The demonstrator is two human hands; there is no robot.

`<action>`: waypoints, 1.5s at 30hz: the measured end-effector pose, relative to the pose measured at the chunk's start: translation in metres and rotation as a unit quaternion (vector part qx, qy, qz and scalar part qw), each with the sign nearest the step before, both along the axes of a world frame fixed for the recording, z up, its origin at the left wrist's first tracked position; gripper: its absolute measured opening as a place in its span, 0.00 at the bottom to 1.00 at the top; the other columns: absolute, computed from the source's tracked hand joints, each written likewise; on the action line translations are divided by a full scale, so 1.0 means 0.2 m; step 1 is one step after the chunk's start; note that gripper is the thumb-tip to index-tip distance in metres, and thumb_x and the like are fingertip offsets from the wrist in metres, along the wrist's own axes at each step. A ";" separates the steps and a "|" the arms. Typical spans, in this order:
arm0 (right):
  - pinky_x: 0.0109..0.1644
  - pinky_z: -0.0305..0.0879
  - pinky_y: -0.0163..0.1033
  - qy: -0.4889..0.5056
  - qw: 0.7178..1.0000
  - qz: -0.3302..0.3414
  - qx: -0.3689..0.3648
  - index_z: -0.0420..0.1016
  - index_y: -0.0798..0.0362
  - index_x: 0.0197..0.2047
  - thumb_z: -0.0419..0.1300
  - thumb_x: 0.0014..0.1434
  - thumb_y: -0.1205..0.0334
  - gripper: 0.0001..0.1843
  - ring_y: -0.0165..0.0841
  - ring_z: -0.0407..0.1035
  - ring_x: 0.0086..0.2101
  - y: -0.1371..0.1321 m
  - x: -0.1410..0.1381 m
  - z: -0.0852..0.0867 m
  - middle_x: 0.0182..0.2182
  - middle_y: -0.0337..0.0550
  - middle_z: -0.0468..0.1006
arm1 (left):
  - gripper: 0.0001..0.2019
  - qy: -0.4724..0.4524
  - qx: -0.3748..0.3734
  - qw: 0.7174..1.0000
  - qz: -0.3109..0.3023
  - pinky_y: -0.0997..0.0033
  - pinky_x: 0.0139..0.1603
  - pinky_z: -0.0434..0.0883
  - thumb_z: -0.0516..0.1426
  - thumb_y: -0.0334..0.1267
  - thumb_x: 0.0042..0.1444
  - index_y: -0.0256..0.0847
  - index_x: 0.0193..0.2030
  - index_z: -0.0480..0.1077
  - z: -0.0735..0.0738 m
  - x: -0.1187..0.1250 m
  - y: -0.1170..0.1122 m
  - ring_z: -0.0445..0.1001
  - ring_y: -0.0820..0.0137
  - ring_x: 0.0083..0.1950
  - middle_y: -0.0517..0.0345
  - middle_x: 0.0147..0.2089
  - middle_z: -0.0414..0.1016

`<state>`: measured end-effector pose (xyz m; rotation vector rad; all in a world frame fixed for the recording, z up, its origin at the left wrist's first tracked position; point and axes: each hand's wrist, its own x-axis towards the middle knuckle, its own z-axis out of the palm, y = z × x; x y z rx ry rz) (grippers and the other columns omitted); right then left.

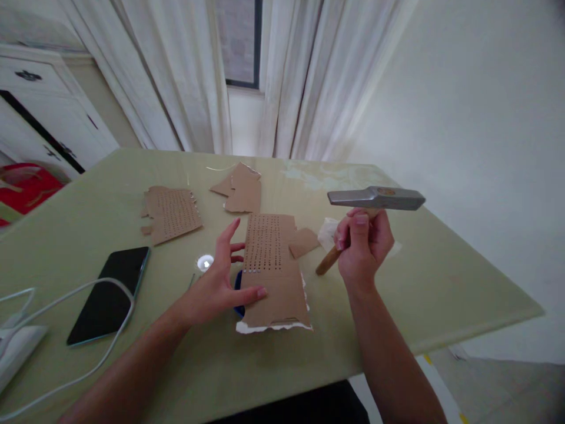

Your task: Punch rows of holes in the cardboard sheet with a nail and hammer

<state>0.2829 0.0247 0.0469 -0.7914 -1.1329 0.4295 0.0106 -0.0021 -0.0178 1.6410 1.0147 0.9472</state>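
A torn piece of brown cardboard (273, 277) with rows of small punched holes lies on the pale green table (441, 282). My left hand (220, 277) rests on its left edge, thumb pressing the cardboard and fingers spread open above it. A dark blue object (238, 294) peeks out beneath the cardboard by my thumb. My right hand (364, 244) is closed round the wooden handle of a hammer (375, 198), whose grey metal head is raised above the table, to the right of the cardboard.
Another perforated cardboard piece (173, 213) and plain scraps (241, 187) lie farther back. A black phone (110, 292) and a white cable (88, 330) sit at the left. A small shiny round thing (205, 262) lies near my left hand. Curtains and a white wall stand behind.
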 end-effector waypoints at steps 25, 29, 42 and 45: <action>0.09 0.45 0.25 0.145 0.822 0.346 -0.428 0.59 0.48 0.24 0.72 0.62 0.42 0.30 0.20 0.42 0.10 0.05 0.02 -0.20 0.13 0.22 0.53 | 0.24 -0.165 -0.293 0.940 -0.048 0.60 0.57 0.84 0.70 0.49 0.62 0.43 0.60 0.78 0.06 0.09 -0.14 0.84 0.53 0.60 0.46 0.60 0.85; 0.09 0.44 0.25 0.159 0.810 0.367 -0.430 0.58 0.48 0.23 0.72 0.61 0.41 0.32 0.19 0.40 0.10 0.05 0.02 -0.19 0.13 0.22 0.52 | 0.23 -0.170 -0.284 0.942 -0.046 0.60 0.56 0.84 0.70 0.48 0.62 0.43 0.61 0.77 0.06 0.09 -0.15 0.84 0.54 0.59 0.46 0.60 0.84; 0.10 0.46 0.24 0.095 0.806 0.379 -0.445 0.73 0.50 0.34 0.78 0.55 0.47 0.21 0.19 0.45 0.10 -0.01 -0.01 -0.20 0.12 0.21 0.58 | 0.21 -0.164 -0.255 0.951 -0.059 0.60 0.58 0.83 0.70 0.47 0.63 0.43 0.60 0.78 0.09 0.09 -0.14 0.83 0.54 0.60 0.47 0.59 0.85; 0.09 0.45 0.24 0.070 0.805 0.379 -0.452 0.74 0.51 0.34 0.79 0.52 0.48 0.21 0.19 0.46 0.10 -0.02 -0.02 -0.19 0.13 0.23 0.62 | 0.23 -0.162 -0.262 0.950 -0.057 0.59 0.58 0.83 0.70 0.48 0.63 0.42 0.61 0.78 0.09 0.09 -0.14 0.83 0.54 0.60 0.47 0.59 0.85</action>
